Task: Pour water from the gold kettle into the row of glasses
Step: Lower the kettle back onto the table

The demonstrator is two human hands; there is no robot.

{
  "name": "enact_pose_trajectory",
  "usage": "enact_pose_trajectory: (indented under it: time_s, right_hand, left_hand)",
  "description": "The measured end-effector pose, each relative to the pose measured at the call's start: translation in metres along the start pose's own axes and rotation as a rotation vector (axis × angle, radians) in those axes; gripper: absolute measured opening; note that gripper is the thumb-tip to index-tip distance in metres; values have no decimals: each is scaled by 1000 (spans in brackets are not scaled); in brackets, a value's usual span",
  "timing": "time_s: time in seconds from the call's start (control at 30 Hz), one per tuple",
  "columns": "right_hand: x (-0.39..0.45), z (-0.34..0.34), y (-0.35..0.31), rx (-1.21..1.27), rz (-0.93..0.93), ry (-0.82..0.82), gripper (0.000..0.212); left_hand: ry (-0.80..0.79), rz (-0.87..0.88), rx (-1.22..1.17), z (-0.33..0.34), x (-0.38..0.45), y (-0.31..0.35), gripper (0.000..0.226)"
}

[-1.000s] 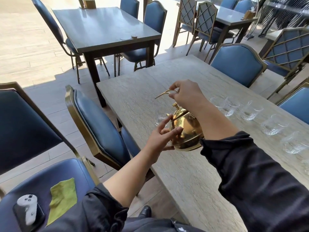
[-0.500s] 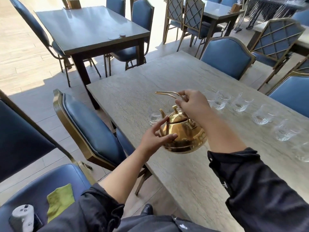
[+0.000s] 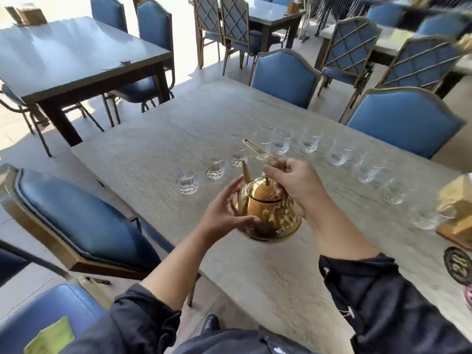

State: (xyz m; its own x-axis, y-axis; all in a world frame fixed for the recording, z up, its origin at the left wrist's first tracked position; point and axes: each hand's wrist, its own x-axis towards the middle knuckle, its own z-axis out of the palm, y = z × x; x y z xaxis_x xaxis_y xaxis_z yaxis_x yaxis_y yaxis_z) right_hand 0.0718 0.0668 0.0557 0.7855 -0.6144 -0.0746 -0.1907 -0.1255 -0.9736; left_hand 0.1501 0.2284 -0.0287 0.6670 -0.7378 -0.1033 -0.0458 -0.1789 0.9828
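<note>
The gold kettle (image 3: 268,215) is upright just above the stone table (image 3: 153,154), spout pointing away toward the glasses. My right hand (image 3: 297,186) grips its thin wire handle near the lid. My left hand (image 3: 224,215) cups the kettle's left side, fingers curved round the body. Beyond it, several clear glasses run in a row across the table, from the nearest left glass (image 3: 188,178) to the far right one (image 3: 394,191). The left glasses hold a little water.
Blue padded chairs (image 3: 84,215) stand at the table's left edge and far side (image 3: 284,75). A wooden box (image 3: 457,215) and a round dark coaster (image 3: 458,265) lie at the right. A dark table (image 3: 71,54) stands behind on the left. A green cloth (image 3: 49,338) lies on the near seat.
The kettle has swung back from its tilt to upright and come nearer me. My view has shifted right, showing more of the glass row and the wooden box.
</note>
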Motion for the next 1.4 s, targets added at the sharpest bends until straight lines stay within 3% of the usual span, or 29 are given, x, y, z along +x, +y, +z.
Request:
enact_pose_trajectory:
  time_s: [0.27,0.7,1.0,1.4]
  right_hand:
    - [-39,-102,31,254,86,346,17]
    - [-88,-207,89,310,107,712,24]
    - [-103,-215,110,309,101,835,25]
    - [-111,-206,115,175,138,805,20]
  left_hand:
    - [-197,9,163,100,37,18,95]
    - [-369,71,420,252,50,30,85]
    - [-399,138,496,279,50,24,85]
    - [-470,219,623,267,53,22,73]
